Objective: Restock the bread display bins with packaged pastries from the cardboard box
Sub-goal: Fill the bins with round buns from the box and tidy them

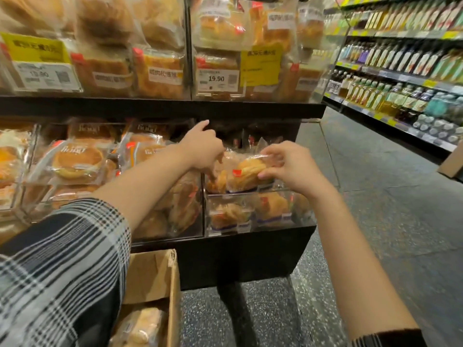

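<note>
A black display stand (240,256) stood on the speckled floor (390,221), bearing clear bins (253,194) of packaged pastries (77,161) (two tiers); a cardboard box (152,276) sat beside its base.

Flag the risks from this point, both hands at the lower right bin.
1. The clear-wrapped golden pastry pack, pinched by the right hand, sits high on the heap above the clear acrylic bin's front wall; it could slide out when released.
2. The left hand digs among packs already there; pressing may crush them.
3. The open brown cardboard box sits on the floor by the person's feet, a possible trip hazard.
</note>
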Available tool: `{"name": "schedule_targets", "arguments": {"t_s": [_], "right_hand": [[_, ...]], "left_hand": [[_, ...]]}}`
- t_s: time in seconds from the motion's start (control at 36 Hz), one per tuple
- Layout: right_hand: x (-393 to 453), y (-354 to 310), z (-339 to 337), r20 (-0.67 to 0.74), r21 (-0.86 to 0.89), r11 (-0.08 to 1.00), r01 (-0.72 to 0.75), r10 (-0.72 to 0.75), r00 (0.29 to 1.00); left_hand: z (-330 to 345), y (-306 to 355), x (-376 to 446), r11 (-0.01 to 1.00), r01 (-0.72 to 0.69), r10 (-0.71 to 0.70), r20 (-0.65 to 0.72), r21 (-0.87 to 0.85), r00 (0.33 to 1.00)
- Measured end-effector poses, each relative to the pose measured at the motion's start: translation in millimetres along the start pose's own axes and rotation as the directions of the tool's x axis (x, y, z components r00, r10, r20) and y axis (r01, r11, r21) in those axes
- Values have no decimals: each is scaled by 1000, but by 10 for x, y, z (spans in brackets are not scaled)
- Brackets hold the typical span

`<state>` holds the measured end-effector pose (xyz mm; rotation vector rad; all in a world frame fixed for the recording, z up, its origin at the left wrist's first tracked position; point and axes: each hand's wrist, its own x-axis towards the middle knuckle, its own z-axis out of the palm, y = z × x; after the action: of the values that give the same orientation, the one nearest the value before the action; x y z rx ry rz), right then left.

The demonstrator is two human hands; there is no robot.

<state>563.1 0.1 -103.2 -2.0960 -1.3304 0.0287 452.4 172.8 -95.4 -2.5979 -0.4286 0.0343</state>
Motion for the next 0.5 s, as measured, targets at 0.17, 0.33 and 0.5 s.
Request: {"name": "schedule_targets", "arguments": {"t_s": [0.17, 0.33, 0.5], "right_hand": [[30, 30, 246, 142, 5, 999, 38, -38, 989], [69, -2, 357, 205, 15, 999, 41, -43, 978], [218, -167, 499, 273, -140, 988, 68, -28, 962]], "left_hand": [[272, 33, 100, 970, 53, -86, -130, -237, 988], [339, 0, 78, 856, -14, -140, -258, -517, 956], [254, -95, 125, 880, -6, -39, -86, -476, 996]]}}
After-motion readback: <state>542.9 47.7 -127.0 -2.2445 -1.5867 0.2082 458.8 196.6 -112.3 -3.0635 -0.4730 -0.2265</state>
